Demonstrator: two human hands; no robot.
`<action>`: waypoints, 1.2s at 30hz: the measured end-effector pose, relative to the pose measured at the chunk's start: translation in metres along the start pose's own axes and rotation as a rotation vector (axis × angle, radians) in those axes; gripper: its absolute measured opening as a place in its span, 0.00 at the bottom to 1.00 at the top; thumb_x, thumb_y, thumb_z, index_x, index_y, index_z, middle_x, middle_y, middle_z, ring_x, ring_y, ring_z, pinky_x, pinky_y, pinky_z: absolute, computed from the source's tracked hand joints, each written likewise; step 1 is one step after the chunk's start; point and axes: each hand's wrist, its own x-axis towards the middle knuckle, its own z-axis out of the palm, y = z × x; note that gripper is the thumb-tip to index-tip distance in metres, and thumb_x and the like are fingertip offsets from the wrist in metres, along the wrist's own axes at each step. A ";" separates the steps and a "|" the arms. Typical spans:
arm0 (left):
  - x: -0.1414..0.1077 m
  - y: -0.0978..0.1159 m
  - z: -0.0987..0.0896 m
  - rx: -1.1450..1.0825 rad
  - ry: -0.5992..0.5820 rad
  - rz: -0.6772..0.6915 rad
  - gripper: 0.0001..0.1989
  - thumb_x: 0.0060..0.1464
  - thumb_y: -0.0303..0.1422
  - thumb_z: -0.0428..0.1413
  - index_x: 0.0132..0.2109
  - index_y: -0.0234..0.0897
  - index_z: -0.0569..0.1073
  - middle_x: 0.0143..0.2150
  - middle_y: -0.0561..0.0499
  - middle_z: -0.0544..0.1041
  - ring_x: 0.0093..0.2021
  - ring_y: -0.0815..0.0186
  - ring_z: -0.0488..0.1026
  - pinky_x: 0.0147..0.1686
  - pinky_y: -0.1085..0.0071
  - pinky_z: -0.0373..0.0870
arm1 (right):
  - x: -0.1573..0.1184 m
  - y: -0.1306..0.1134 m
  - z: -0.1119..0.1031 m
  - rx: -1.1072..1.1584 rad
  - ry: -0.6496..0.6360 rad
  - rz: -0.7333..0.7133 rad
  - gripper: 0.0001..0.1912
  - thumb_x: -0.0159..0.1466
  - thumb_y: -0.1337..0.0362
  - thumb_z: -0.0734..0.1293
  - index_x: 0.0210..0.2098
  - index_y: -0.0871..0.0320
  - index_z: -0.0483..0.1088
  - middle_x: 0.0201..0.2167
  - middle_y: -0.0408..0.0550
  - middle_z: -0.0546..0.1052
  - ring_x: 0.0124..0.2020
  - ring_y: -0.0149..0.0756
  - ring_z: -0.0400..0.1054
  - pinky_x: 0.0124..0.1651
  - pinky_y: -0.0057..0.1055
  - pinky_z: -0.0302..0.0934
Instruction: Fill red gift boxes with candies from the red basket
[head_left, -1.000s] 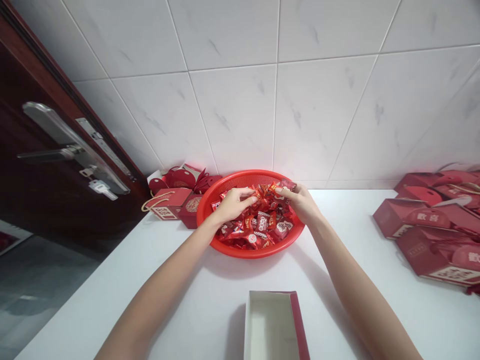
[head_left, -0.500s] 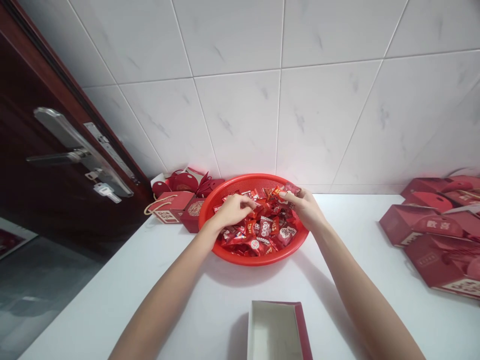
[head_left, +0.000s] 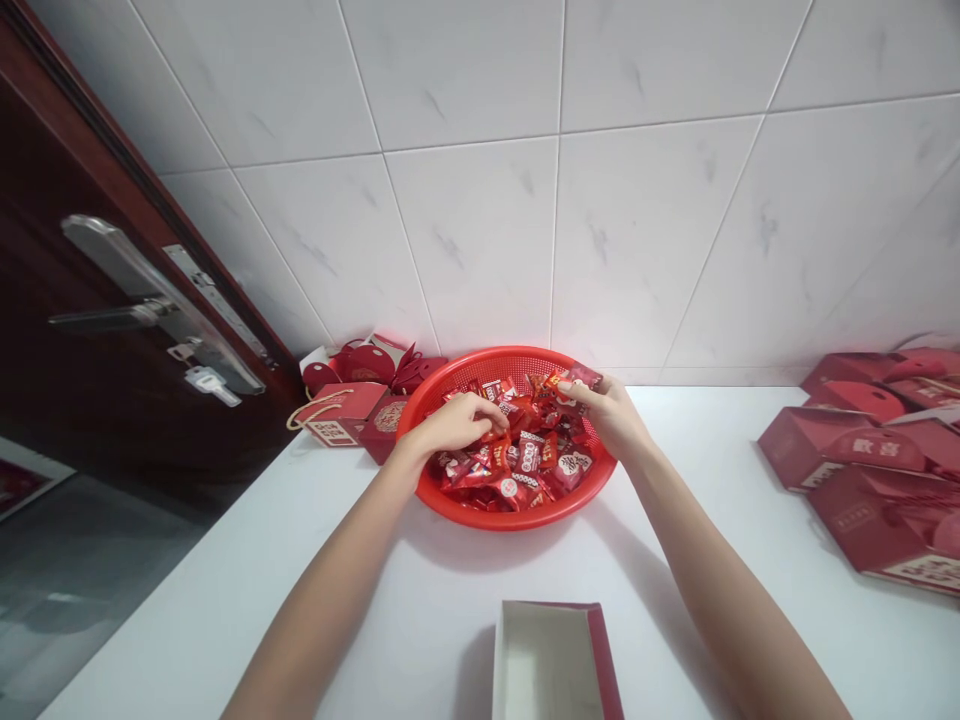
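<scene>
Evidently, the picking out of sweets is part-way along. The right hand (head_left: 616,412) has its thumb and fingers closed together on a small bunch of wrapped sweets (head_left: 585,376), held up at the far right of the basket (head_left: 495,521); at least two wrappers show, though the full count is hidden by the fingers. The left hand (head_left: 459,422) dips into the sweets on the other side, fingers curled down among the wrappers; I cannot tell whether its grip is clamped on one or only sifting.

So a few pieces are gathered, while the bulk, the loose heap of sweets (head_left: 529,452), lies in the basket, which looks well stocked. Nearer the person, well apart from both hands, an open box (head_left: 609,665) stands on the desk (head_left: 420,640), its pale inner walls showing and its near end cut off by the frame.

Farther out, folded red boxes (head_left: 877,490) are grouped at the right, and more gift boxes (head_left: 345,410) sit close beside the basket at the left, by the tiled wall (head_left: 480,250). What those hold does not show.
</scene>
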 end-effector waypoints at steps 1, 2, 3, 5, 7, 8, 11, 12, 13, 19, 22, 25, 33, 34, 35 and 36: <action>-0.003 0.000 -0.003 0.021 -0.023 0.008 0.21 0.47 0.22 0.49 0.43 0.36 0.83 0.42 0.50 0.85 0.44 0.62 0.81 0.46 0.73 0.74 | 0.000 0.000 0.000 0.002 0.003 0.001 0.18 0.45 0.56 0.81 0.31 0.57 0.77 0.31 0.45 0.80 0.34 0.38 0.73 0.44 0.37 0.69; -0.007 0.000 -0.007 0.044 -0.047 0.018 0.21 0.47 0.22 0.51 0.44 0.36 0.83 0.44 0.49 0.85 0.46 0.61 0.81 0.46 0.72 0.74 | 0.000 -0.001 0.000 0.003 0.005 0.004 0.18 0.45 0.56 0.81 0.32 0.57 0.77 0.32 0.46 0.80 0.34 0.38 0.73 0.44 0.37 0.69; -0.011 0.000 -0.010 0.064 -0.072 0.023 0.21 0.46 0.23 0.53 0.46 0.36 0.83 0.47 0.48 0.84 0.47 0.60 0.80 0.47 0.72 0.74 | 0.000 -0.001 0.000 0.000 0.005 0.007 0.18 0.45 0.56 0.81 0.32 0.57 0.77 0.32 0.46 0.80 0.34 0.38 0.73 0.43 0.37 0.68; -0.018 -0.001 -0.014 0.085 -0.126 0.019 0.24 0.44 0.25 0.57 0.49 0.38 0.82 0.52 0.48 0.82 0.49 0.58 0.79 0.45 0.72 0.74 | 0.000 -0.001 0.000 -0.006 -0.001 0.012 0.19 0.45 0.56 0.81 0.32 0.57 0.78 0.32 0.45 0.80 0.35 0.38 0.73 0.43 0.36 0.68; -0.024 -0.003 -0.014 0.059 -0.158 0.014 0.25 0.41 0.26 0.59 0.50 0.41 0.82 0.55 0.48 0.80 0.46 0.58 0.80 0.40 0.72 0.74 | 0.000 0.000 -0.001 -0.013 -0.011 0.011 0.19 0.45 0.56 0.81 0.33 0.57 0.78 0.33 0.46 0.80 0.35 0.38 0.73 0.43 0.35 0.68; -0.025 -0.004 -0.013 0.030 -0.156 0.022 0.25 0.39 0.26 0.60 0.49 0.43 0.83 0.55 0.49 0.81 0.44 0.59 0.80 0.38 0.73 0.74 | 0.000 0.001 -0.001 -0.016 -0.013 0.009 0.19 0.46 0.56 0.81 0.33 0.57 0.78 0.34 0.46 0.80 0.36 0.38 0.73 0.43 0.35 0.68; -0.025 -0.007 -0.007 -0.059 -0.094 0.054 0.21 0.38 0.28 0.61 0.42 0.44 0.85 0.44 0.50 0.84 0.37 0.60 0.80 0.33 0.74 0.73 | 0.000 0.002 -0.002 -0.024 -0.011 0.007 0.19 0.46 0.55 0.81 0.33 0.57 0.78 0.34 0.46 0.80 0.36 0.38 0.73 0.43 0.35 0.68; -0.024 -0.007 -0.004 -0.078 -0.080 0.056 0.18 0.39 0.29 0.62 0.40 0.44 0.85 0.39 0.50 0.84 0.33 0.61 0.79 0.30 0.74 0.72 | 0.000 0.002 -0.002 -0.025 -0.012 0.006 0.19 0.46 0.55 0.81 0.33 0.57 0.78 0.34 0.46 0.80 0.36 0.38 0.73 0.43 0.35 0.68; -0.023 -0.008 -0.002 -0.093 -0.065 0.053 0.15 0.40 0.30 0.62 0.38 0.43 0.85 0.35 0.50 0.83 0.29 0.63 0.78 0.28 0.74 0.71 | 0.000 0.002 -0.002 -0.025 -0.013 0.006 0.19 0.45 0.55 0.81 0.32 0.57 0.78 0.33 0.46 0.80 0.35 0.38 0.73 0.43 0.36 0.68; -0.025 -0.006 0.003 -0.254 0.136 -0.008 0.14 0.50 0.40 0.61 0.39 0.38 0.85 0.29 0.51 0.82 0.26 0.64 0.74 0.26 0.73 0.69 | -0.001 0.000 -0.001 -0.023 -0.018 0.012 0.19 0.45 0.55 0.81 0.30 0.57 0.76 0.30 0.45 0.79 0.32 0.37 0.73 0.42 0.37 0.67; -0.031 -0.002 0.003 -0.388 0.195 -0.043 0.15 0.51 0.43 0.61 0.40 0.38 0.85 0.34 0.48 0.84 0.34 0.59 0.78 0.32 0.69 0.73 | -0.001 0.000 -0.002 -0.020 -0.026 0.010 0.18 0.46 0.55 0.81 0.32 0.57 0.77 0.32 0.46 0.80 0.34 0.38 0.73 0.43 0.37 0.67; -0.036 0.005 0.004 -0.469 0.219 -0.081 0.15 0.50 0.44 0.61 0.35 0.37 0.84 0.37 0.45 0.84 0.38 0.57 0.79 0.34 0.68 0.74 | 0.000 0.001 -0.003 -0.023 -0.028 -0.005 0.18 0.46 0.55 0.81 0.32 0.57 0.78 0.33 0.46 0.80 0.35 0.38 0.73 0.43 0.36 0.67; -0.041 0.016 0.011 -0.584 0.225 -0.100 0.20 0.54 0.47 0.61 0.47 0.37 0.84 0.36 0.47 0.84 0.25 0.65 0.75 0.20 0.73 0.64 | -0.001 0.002 -0.003 -0.035 -0.028 0.007 0.18 0.46 0.55 0.81 0.31 0.57 0.77 0.32 0.46 0.80 0.34 0.38 0.74 0.43 0.37 0.68; -0.041 0.016 0.012 -0.600 0.217 -0.103 0.21 0.54 0.47 0.61 0.48 0.38 0.83 0.37 0.47 0.84 0.25 0.65 0.74 0.18 0.74 0.62 | -0.001 0.001 -0.003 -0.035 -0.033 0.008 0.18 0.46 0.55 0.81 0.32 0.57 0.77 0.32 0.46 0.81 0.35 0.39 0.74 0.43 0.37 0.68; -0.041 0.017 0.013 -0.614 0.212 -0.104 0.21 0.54 0.47 0.62 0.48 0.38 0.83 0.38 0.46 0.84 0.26 0.65 0.75 0.17 0.75 0.60 | -0.001 0.001 -0.003 -0.034 -0.040 0.009 0.18 0.46 0.55 0.81 0.32 0.57 0.78 0.33 0.46 0.81 0.35 0.39 0.74 0.44 0.37 0.69; -0.041 0.018 0.014 -0.628 0.209 -0.104 0.21 0.54 0.47 0.62 0.48 0.37 0.83 0.38 0.46 0.84 0.28 0.65 0.76 0.17 0.75 0.61 | -0.002 0.001 -0.002 -0.034 -0.045 0.010 0.18 0.47 0.55 0.81 0.33 0.56 0.78 0.34 0.46 0.81 0.36 0.40 0.75 0.44 0.37 0.69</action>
